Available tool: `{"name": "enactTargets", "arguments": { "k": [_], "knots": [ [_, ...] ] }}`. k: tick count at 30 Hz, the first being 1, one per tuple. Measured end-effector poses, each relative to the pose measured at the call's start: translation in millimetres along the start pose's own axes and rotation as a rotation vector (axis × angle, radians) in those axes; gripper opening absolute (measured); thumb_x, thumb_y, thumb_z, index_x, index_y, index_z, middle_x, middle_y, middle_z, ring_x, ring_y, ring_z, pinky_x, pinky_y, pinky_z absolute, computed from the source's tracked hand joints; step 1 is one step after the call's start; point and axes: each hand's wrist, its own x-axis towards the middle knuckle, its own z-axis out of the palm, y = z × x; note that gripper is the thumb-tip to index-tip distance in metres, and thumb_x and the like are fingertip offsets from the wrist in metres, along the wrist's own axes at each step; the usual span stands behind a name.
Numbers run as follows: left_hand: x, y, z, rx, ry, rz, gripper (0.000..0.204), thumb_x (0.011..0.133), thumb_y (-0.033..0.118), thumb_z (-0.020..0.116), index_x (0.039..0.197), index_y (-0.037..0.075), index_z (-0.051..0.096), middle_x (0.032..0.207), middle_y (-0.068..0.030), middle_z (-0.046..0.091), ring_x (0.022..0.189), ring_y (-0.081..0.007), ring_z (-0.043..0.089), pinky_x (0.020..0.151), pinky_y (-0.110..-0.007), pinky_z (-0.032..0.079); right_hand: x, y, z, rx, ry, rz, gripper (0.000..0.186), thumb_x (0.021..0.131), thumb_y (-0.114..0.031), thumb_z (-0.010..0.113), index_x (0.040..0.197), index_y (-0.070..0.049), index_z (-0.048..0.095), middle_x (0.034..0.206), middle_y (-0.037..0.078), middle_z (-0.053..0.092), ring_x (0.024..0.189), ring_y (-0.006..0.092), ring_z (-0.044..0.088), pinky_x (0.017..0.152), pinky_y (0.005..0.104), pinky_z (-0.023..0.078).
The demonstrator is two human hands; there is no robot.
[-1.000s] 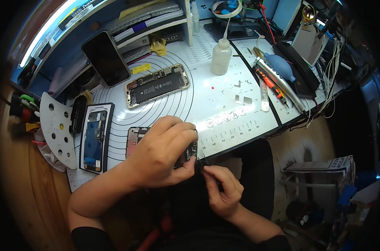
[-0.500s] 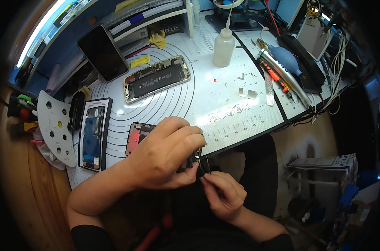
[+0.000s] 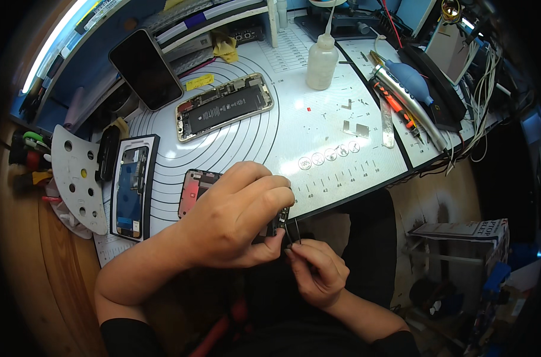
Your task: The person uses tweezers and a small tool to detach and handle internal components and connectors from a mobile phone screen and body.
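My left hand [image 3: 238, 217] is closed on a dark phone part [image 3: 282, 219] with small metal components at the mat's front edge, largely hidden by my fingers. Beneath that hand, an open phone panel [image 3: 193, 196] with a pink-red area lies on the mat. My right hand [image 3: 318, 273] pinches thin tweezers [image 3: 296, 231], their tips up at the held part. Farther back lie an opened phone with black battery [image 3: 223, 107] and, upright, a squeeze bottle [image 3: 321, 65]. At the left is a boxed phone screen [image 3: 130, 190].
A dark-screened phone [image 3: 145, 68] leans at the back-left shelf. A white perforated tool holder [image 3: 77, 166] stands left. A blue air blower [image 3: 410, 83], screwdriver [image 3: 395, 110] and cables [image 3: 479, 113] lie right. A carton [image 3: 461, 229] is below, right of the mat [image 3: 342, 184].
The desk sits higher in the picture. My left hand has shifted right and nearer the front edge with its part; my right hand sits slightly lower, still holding the tweezers.
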Motion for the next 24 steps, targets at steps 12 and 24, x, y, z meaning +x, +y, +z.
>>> {"name": "enactTargets", "arguments": {
  "k": [12, 24],
  "knots": [
    [-1, 1, 1, -0.002, 0.024, 0.003, 0.057, 0.07, 0.003, 0.087, 0.121, 0.003, 0.06, 0.12, -0.0172, 0.072, 0.102, -0.0367, 0.066, 0.085, -0.043, 0.058, 7, -18, -6, -0.048, -0.026, 0.021, 0.034, 0.083, 0.011, 0.086, 0.115, 0.004, 0.075, 0.095, 0.016, 0.078, 0.077, 0.025, 0.078, 0.065, 0.0314, 0.062],
    [-2, 1, 0, -0.006, 0.025, 0.009, 0.055, 0.07, 0.003, 0.086, 0.119, 0.004, 0.062, 0.121, -0.0169, 0.072, 0.103, -0.0363, 0.067, 0.086, -0.043, 0.058, 0, -19, 0, -0.044, -0.009, 0.082, 0.031, 0.087, 0.011, 0.085, 0.115, 0.004, 0.076, 0.095, 0.017, 0.078, 0.08, 0.0266, 0.077, 0.071, 0.0333, 0.062]
  ]
}}
